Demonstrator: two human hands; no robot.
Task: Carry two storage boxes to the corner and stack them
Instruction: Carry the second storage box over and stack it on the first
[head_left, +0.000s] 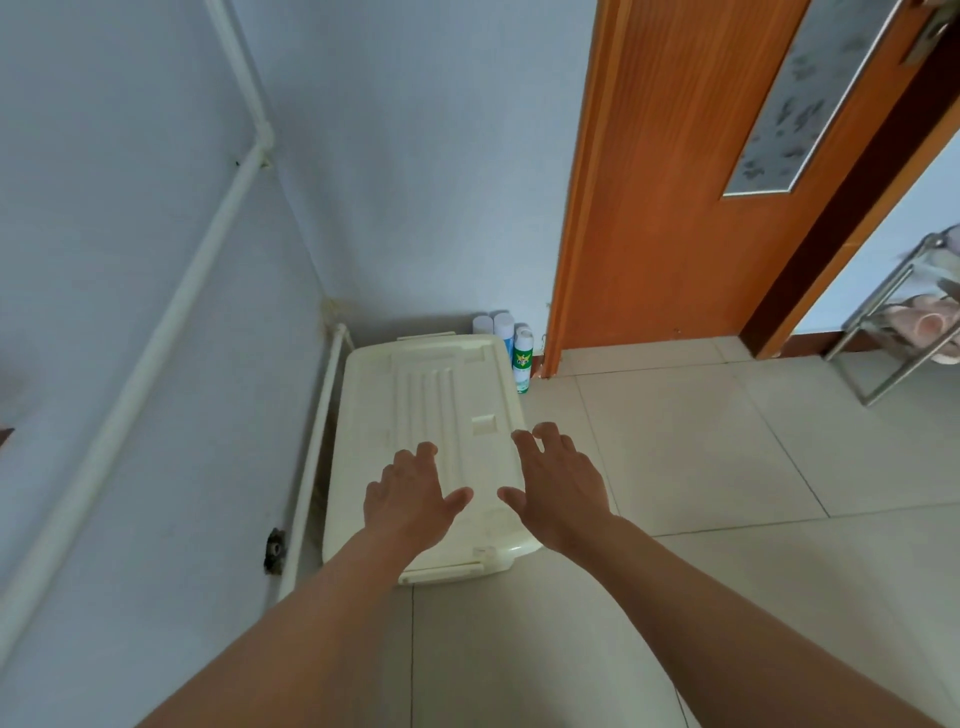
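Note:
A cream plastic storage box (431, 395) with a ribbed lid stands in the corner, against the left wall and close to the back wall. Only its lid and front latch show; whether another box sits beneath it I cannot tell. My left hand (410, 493) hovers palm down over the near part of the lid, fingers spread, holding nothing. My right hand (558, 483) is over the lid's near right edge, fingers also apart and empty.
Three spray cans (522, 358) stand behind the box's right corner, by the orange door frame (576, 208). White pipes (317, 441) run down the left wall beside the box. A metal shoe rack (904, 332) holds slippers at the far right. Pale tiled floor (727, 467) spreads to the right.

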